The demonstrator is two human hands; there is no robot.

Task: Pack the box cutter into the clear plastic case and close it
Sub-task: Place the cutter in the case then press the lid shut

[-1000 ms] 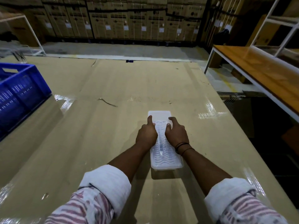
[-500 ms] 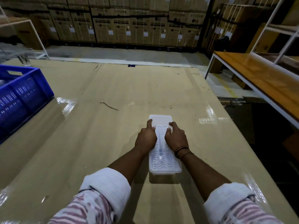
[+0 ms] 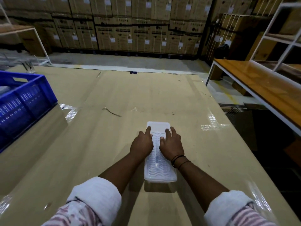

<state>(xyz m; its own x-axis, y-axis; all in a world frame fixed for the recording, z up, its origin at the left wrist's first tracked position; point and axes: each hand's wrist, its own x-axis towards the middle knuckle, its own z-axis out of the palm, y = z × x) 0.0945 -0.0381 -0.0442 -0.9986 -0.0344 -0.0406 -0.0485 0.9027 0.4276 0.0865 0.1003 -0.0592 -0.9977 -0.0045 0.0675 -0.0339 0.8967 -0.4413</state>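
The clear plastic case lies lengthwise on the cardboard-covered table, its ribbed lid down. Through the lid, the box cutter shows faintly as a dim shape along the middle. My left hand rests palm-down on the left half of the lid, fingers stretched toward the far end. My right hand lies the same way on the right half, thumb on the ribs. Both hands press on the lid without wrapping around the case. Dark bands circle my right wrist.
A blue plastic crate stands at the table's left edge. A wooden bench with a white frame and white shelving stand to the right, across a gap. Stacked cardboard cartons line the back wall. A thin scrap lies mid-table.
The fingers of both hands have uncurled from the case's sides and stretched forward over the lid. The case has stayed in place.
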